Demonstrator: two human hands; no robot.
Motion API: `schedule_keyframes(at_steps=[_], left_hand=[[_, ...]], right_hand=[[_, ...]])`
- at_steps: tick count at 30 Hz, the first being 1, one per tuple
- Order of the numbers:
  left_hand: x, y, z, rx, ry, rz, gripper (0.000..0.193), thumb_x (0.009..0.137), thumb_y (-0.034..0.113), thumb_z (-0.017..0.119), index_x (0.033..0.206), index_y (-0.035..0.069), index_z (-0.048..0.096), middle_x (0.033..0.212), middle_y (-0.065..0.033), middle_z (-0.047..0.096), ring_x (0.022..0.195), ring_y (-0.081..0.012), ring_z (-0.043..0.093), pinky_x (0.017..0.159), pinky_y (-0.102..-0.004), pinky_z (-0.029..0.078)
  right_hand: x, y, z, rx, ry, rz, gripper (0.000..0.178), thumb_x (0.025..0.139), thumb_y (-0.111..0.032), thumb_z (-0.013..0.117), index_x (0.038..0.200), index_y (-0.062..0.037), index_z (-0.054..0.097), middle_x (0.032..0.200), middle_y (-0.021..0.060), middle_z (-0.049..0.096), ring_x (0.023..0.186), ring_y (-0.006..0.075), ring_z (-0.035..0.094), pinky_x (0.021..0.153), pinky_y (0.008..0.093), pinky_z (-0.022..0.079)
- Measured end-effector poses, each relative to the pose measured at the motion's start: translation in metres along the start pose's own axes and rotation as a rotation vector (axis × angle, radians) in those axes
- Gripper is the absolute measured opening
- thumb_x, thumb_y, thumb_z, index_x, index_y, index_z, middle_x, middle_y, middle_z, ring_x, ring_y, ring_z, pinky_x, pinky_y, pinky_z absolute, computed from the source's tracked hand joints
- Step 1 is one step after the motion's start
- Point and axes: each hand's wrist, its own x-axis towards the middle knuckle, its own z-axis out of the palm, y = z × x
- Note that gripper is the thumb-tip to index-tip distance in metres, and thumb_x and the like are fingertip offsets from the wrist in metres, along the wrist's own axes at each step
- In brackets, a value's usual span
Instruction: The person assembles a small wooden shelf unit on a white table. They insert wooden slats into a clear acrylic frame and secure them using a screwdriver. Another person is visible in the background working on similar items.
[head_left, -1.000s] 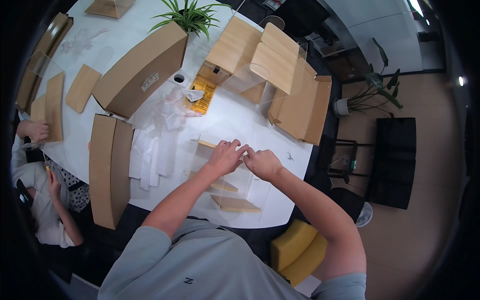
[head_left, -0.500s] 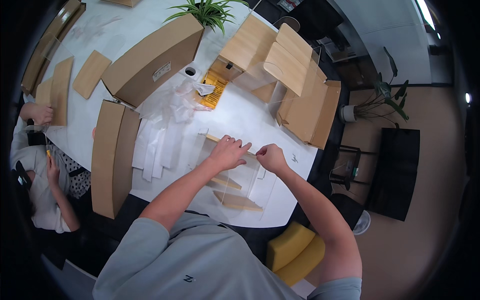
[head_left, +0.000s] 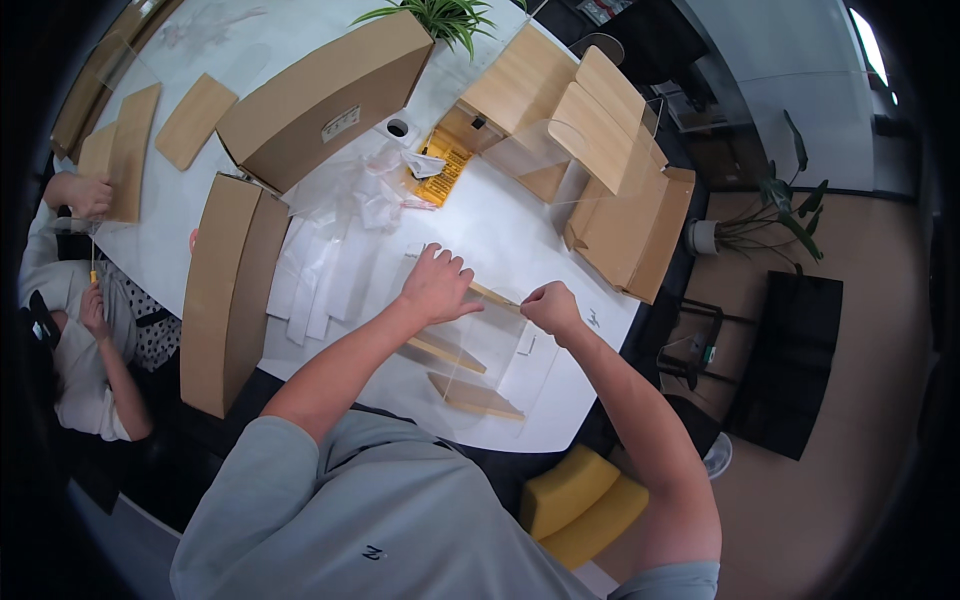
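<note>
A partly assembled rack of clear plastic panels and light wooden boards stands on the white table in front of me. My left hand (head_left: 437,287) straddles its farthest wooden board (head_left: 495,294), fingers over the far side and thumb on the near side. At the right end of that board, my right hand (head_left: 550,309) is closed in a pinch. Whatever its fingertips hold is too small or hidden to make out. Nearer to me are a middle wooden board (head_left: 446,353) and a lower wooden board (head_left: 476,396), seen through a clear panel (head_left: 440,375).
Cardboard boxes (head_left: 225,300) and crumpled plastic wrap (head_left: 365,190) lie to the left. Beyond are a yellow packet (head_left: 445,165), a tape roll (head_left: 398,129) and another wooden unit (head_left: 520,80). An open carton (head_left: 630,230) is at right. A co-worker's hand (head_left: 85,196) holds boards at far left.
My left hand has shifted left along the far board, away from my right hand. The right hand stays pinched at the board's end. The whole view has shifted slightly.
</note>
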Motion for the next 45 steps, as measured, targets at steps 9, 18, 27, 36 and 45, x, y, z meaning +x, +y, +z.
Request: schedule_keyframes(at_steps=[9,18,27,36,45], left_hand=[[0.002,-0.001,0.006,-0.028,0.073,0.008,0.061,0.087,0.066,0.059,0.101,0.008,0.072,0.098,-0.0105,0.069,0.101,-0.0250,0.062,0.104,-0.0432,0.035],[0.002,0.000,0.007,-0.038,0.067,0.000,0.059,0.086,0.063,0.061,0.101,0.007,0.073,0.099,-0.0104,0.070,0.101,-0.0248,0.062,0.103,-0.0419,0.035],[0.002,-0.002,0.009,-0.055,0.103,0.013,0.058,0.085,0.062,0.063,0.100,0.007,0.073,0.098,-0.0111,0.070,0.100,-0.0253,0.062,0.103,-0.0419,0.036],[0.003,-0.002,0.005,-0.058,0.056,0.003,0.059,0.085,0.062,0.063,0.100,0.007,0.073,0.098,-0.0110,0.070,0.100,-0.0250,0.062,0.102,-0.0414,0.036],[0.002,-0.001,0.011,-0.049,0.113,0.011,0.058,0.084,0.062,0.064,0.098,0.007,0.073,0.097,-0.0109,0.070,0.100,-0.0249,0.062,0.103,-0.0422,0.036]], right_hand=[[-0.024,0.003,0.000,-1.065,0.041,-0.965,0.007,0.081,-0.006,0.061,0.074,-0.0056,0.064,0.084,0.0125,0.059,0.068,0.0252,0.070,0.057,0.0394,0.058],[0.015,0.008,0.011,0.036,-0.016,0.055,0.020,0.072,0.003,0.062,0.086,-0.0028,0.076,0.086,0.0199,0.072,0.071,0.0333,0.070,0.064,0.0420,0.058],[-0.019,-0.001,0.012,-1.141,-0.052,-0.896,0.008,0.081,-0.007,0.062,0.079,-0.0018,0.068,0.088,0.0147,0.062,0.069,0.0298,0.071,0.057,0.0407,0.058],[0.009,0.001,0.005,0.119,-0.074,0.153,0.026,0.072,-0.003,0.063,0.094,0.0027,0.076,0.076,0.0200,0.071,0.073,0.0325,0.071,0.061,0.0399,0.056],[-0.010,0.000,-0.002,-1.133,-0.116,-0.876,0.010,0.081,-0.007,0.063,0.086,-0.0036,0.071,0.095,0.0162,0.066,0.072,0.0335,0.071,0.068,0.0416,0.060]])
